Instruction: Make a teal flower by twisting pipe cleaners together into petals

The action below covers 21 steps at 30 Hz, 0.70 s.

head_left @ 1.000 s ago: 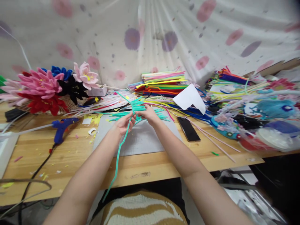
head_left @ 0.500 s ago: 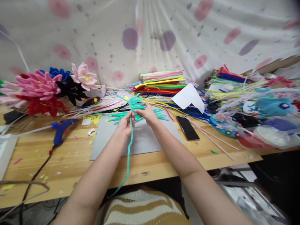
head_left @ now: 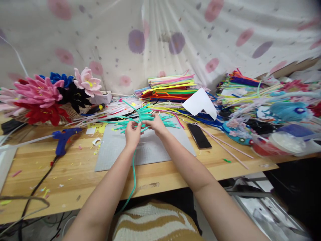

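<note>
Teal pipe cleaners (head_left: pixel 144 110) fan upward from between my two hands, over a grey board (head_left: pixel 110 150). My left hand (head_left: pixel 132 134) pinches their lower ends, fingers closed. Close beside it, my right hand (head_left: pixel 155 124) has its fingers closed on the same bunch from the right. One long teal strand (head_left: pixel 134 177) hangs from under my left hand past the table's front edge. More short teal pieces (head_left: pixel 172 123) lie on the board behind my hands.
A blue glue gun (head_left: pixel 61 140) with a cable lies left, below fuzzy flowers (head_left: pixel 40 92). Behind the board are stacked coloured pipe cleaners (head_left: pixel 173 87) and white paper (head_left: pixel 199 103). A phone (head_left: pixel 199 135) and pink stems (head_left: pixel 230 150) lie right.
My hands have drawn closer together at the base of the bunch. The long strand now emerges lower, from beneath my left hand. The whole view has shifted slightly.
</note>
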Each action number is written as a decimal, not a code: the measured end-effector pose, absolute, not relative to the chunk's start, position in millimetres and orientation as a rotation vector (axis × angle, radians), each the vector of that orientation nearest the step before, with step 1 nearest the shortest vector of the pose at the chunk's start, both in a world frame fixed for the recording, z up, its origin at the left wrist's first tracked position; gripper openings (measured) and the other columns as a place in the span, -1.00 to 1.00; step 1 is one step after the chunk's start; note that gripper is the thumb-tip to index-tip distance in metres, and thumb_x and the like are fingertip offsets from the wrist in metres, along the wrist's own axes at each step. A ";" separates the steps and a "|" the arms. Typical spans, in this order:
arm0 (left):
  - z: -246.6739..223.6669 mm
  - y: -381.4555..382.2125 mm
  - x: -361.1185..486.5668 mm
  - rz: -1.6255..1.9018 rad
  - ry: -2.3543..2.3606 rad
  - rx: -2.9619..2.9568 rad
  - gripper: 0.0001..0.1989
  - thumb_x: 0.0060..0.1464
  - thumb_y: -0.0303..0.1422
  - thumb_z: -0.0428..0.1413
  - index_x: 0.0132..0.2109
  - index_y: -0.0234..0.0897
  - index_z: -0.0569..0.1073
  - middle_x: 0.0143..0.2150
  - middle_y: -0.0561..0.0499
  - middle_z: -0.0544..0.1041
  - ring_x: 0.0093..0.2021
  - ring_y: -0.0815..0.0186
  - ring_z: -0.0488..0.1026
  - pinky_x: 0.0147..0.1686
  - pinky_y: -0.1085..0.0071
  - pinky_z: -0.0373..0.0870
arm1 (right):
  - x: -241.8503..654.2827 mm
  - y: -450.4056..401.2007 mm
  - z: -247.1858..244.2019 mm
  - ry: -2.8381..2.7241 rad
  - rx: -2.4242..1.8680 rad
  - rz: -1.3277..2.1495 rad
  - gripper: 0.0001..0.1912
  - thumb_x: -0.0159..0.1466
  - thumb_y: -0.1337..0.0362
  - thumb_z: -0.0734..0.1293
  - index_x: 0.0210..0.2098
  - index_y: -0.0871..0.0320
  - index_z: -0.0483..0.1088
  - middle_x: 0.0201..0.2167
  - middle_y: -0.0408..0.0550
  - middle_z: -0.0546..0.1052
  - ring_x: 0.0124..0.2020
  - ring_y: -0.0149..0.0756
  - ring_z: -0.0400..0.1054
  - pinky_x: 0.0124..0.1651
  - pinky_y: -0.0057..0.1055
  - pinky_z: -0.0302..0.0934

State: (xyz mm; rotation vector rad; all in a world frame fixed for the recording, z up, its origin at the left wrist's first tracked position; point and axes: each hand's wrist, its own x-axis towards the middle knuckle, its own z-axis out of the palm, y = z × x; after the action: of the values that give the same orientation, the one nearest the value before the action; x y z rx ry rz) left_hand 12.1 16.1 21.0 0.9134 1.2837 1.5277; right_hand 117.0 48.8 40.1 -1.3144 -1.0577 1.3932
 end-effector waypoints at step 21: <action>-18.3 17.3 -13.3 1.466 1.378 1.208 -0.90 -0.26 -0.53 0.12 -0.49 -0.26 0.48 -0.32 -0.06 0.57 -0.16 0.15 0.45 -0.16 0.38 0.31 | 90.3 40.4 15.3 -2.089 -0.894 0.726 -0.14 0.07 0.44 0.27 0.30 0.10 -0.15 -0.26 -0.09 0.45 -0.20 -0.33 0.32 -0.07 -0.37 0.20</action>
State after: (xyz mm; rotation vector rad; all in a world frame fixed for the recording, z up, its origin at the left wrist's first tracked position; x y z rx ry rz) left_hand -13.3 17.3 -18.3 1.2076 1.3781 1.4656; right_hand 90.3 40.4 15.3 -0.8941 -2.0886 0.7258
